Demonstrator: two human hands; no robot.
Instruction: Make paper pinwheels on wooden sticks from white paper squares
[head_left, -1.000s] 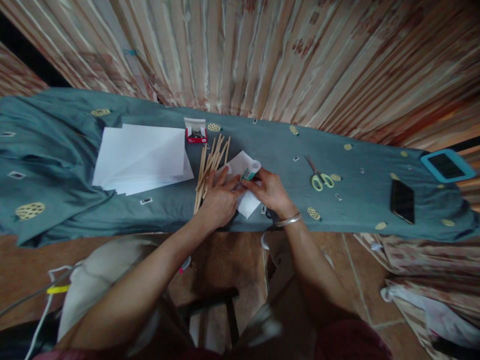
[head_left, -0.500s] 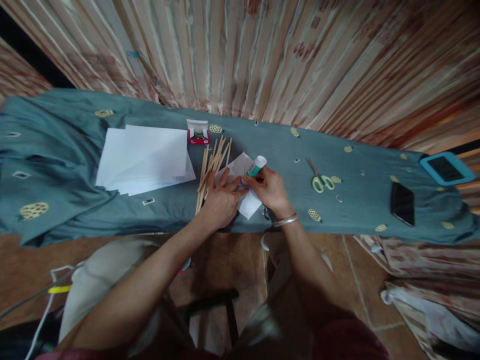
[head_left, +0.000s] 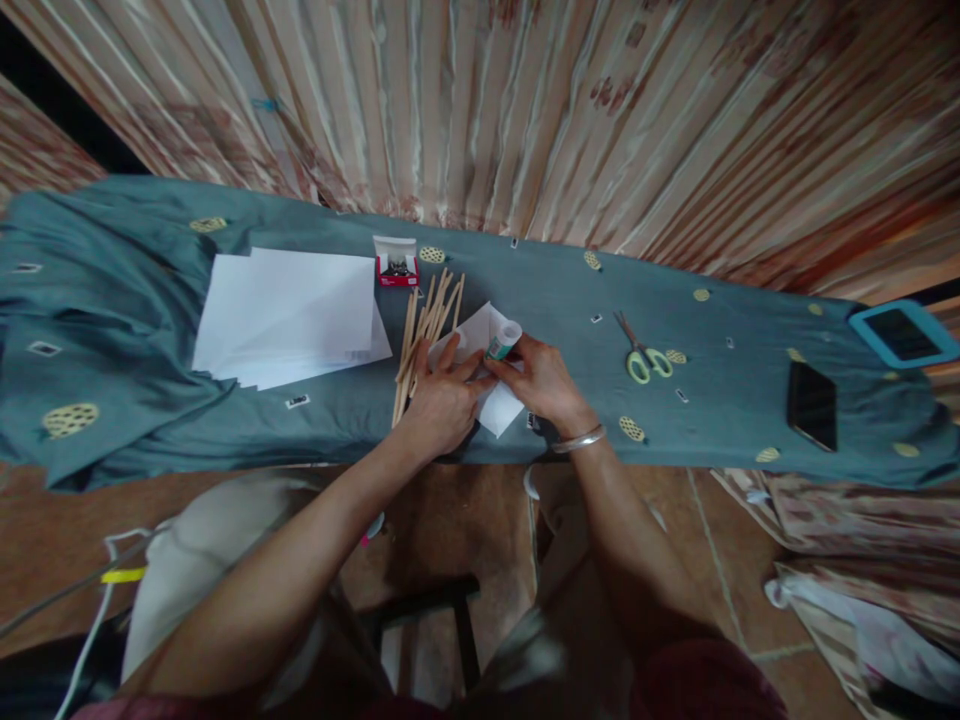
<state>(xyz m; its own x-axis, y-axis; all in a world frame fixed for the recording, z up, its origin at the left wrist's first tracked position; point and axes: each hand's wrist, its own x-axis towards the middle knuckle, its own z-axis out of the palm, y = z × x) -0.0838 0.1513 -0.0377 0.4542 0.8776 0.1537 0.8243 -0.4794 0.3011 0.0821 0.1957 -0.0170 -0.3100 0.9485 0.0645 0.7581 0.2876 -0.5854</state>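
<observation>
My right hand [head_left: 547, 380] grips a green and white glue stick [head_left: 502, 341], which leans over a folded piece of white paper [head_left: 501, 410]. The end of the stick that meets the paper is hidden by my fingers. With its fingers spread, my left hand [head_left: 446, 402] lies on the paper and presses it against the cloth. Right beside that hand, and partly beneath it, is a loose bundle of thin wooden sticks [head_left: 433, 312].
White sheets [head_left: 296, 310] are stacked to the left. Behind the sticks stands an open red box [head_left: 397, 268] of small metal pieces. Scissors [head_left: 640, 358], a black phone [head_left: 812, 405] and a blue-framed tablet [head_left: 904, 333] lie to the right on the green cloth [head_left: 720, 400].
The glue stick has shifted a little to the left and tilted, together with my right hand. My left hand stays put on the paper.
</observation>
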